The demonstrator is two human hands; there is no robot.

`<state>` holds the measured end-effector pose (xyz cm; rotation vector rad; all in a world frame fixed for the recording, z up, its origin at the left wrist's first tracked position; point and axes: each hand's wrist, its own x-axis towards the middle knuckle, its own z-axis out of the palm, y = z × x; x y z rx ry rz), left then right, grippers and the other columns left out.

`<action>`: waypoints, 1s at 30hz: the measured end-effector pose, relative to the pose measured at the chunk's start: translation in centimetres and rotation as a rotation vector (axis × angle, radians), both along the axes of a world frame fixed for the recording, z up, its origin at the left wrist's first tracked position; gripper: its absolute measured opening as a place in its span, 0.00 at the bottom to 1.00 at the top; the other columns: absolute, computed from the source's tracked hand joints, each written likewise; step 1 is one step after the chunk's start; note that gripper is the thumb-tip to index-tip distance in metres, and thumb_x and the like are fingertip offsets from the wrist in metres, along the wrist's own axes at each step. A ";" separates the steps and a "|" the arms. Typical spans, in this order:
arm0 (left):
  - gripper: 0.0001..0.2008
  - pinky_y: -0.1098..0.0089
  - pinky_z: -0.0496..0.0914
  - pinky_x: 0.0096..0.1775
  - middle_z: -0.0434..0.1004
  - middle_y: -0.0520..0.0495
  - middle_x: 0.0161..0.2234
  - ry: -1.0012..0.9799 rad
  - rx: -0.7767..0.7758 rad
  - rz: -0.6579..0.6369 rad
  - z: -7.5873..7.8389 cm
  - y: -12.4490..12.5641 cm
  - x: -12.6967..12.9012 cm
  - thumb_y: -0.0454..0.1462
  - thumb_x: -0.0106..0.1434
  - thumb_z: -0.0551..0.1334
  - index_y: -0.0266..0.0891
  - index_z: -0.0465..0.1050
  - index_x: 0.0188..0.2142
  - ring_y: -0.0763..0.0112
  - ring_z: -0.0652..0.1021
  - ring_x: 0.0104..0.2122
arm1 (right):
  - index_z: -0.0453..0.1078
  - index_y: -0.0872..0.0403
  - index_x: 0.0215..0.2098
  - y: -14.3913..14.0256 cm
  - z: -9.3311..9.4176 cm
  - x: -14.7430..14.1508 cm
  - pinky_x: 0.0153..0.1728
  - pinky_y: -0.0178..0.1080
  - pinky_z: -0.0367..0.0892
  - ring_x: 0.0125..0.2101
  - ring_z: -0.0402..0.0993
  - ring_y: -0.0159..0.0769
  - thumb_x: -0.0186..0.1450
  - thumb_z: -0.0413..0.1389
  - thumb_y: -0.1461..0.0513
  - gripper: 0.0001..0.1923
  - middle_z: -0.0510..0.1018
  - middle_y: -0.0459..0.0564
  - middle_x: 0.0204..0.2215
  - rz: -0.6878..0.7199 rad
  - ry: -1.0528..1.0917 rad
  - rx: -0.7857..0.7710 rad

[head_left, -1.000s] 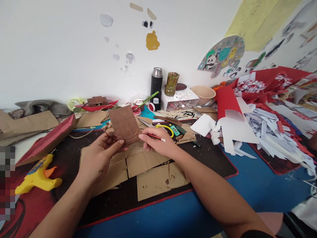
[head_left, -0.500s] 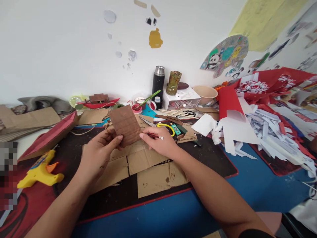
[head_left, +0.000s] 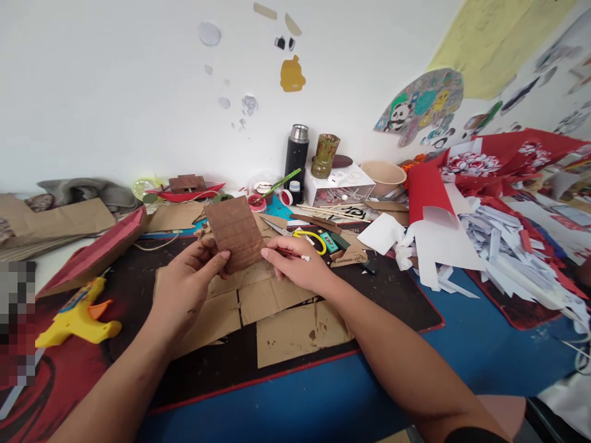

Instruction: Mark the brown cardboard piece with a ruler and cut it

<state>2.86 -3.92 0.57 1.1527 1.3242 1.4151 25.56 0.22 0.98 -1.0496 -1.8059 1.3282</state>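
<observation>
A brown-painted piece of cardboard [head_left: 236,237] is held up, tilted, above the mat. My left hand [head_left: 191,274] grips its lower left edge, with the thumb across the front. At the lower right edge, my right hand [head_left: 290,261] is closed around a slim red-and-black pencil [head_left: 292,253] with a whitish end. The right thumb and fingertips also meet the cardboard's edge. Under both hands lie flat pieces of tan cardboard [head_left: 295,341], stained with brown spots. Scissors with yellow handles [head_left: 310,235] rest just beyond my right hand.
To the left are a yellow glue gun [head_left: 83,323] and a red cardboard boat hull [head_left: 99,249]. A black flask [head_left: 296,154] and a white box [head_left: 344,187] stand by the wall. Paper strips [head_left: 512,246] and red paper [head_left: 427,191] pile up at right.
The view has shifted slightly, moving the background a little down and right. Both hands keep their hold on the brown cardboard and pencil, almost unmoved.
</observation>
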 end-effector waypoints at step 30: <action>0.30 0.71 0.70 0.21 0.79 0.49 0.37 -0.156 0.050 0.194 -0.7 0.6 -1.5 0.57 0.52 0.82 0.42 0.86 0.46 0.71 0.73 0.28 | 0.80 0.56 0.50 0.6 -0.6 0.6 0.49 0.47 0.69 0.50 0.81 0.52 0.71 0.74 0.55 0.17 0.85 0.60 0.47 0.142 -0.816 0.594</action>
